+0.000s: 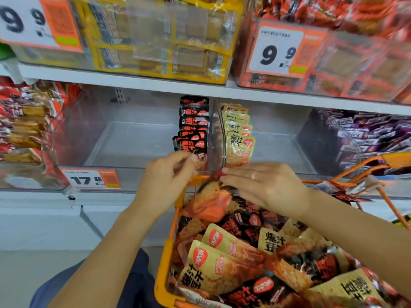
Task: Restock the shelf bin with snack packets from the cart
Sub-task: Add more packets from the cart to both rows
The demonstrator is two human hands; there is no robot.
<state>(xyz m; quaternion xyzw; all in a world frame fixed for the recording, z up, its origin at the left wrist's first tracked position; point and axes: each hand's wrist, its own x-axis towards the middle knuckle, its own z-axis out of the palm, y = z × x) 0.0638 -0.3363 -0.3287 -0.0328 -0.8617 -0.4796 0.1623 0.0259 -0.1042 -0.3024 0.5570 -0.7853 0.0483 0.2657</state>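
On the middle shelf a clear bin (133, 141) holds a row of black snack packets (194, 127) left of its divider and a row of yellow packets (239, 141) to the right. My left hand (169, 178) is at the front black packet, its curled fingertips pinching the packet's lower edge; the view is blurred there. My right hand (264, 185) reaches left just above the cart (163, 261), and its fingertips pinch a blurred red-and-black packet (211, 192). The orange cart is piled with black and yellow packets.
Full bins of red packets (26, 130) and purple packets (364, 138) flank the bin. The upper shelf (155, 82) carries bins with price tags, close overhead. A price tag (91, 178) hangs on the lower shelf's edge. The cart's handle (364, 167) rises at right.
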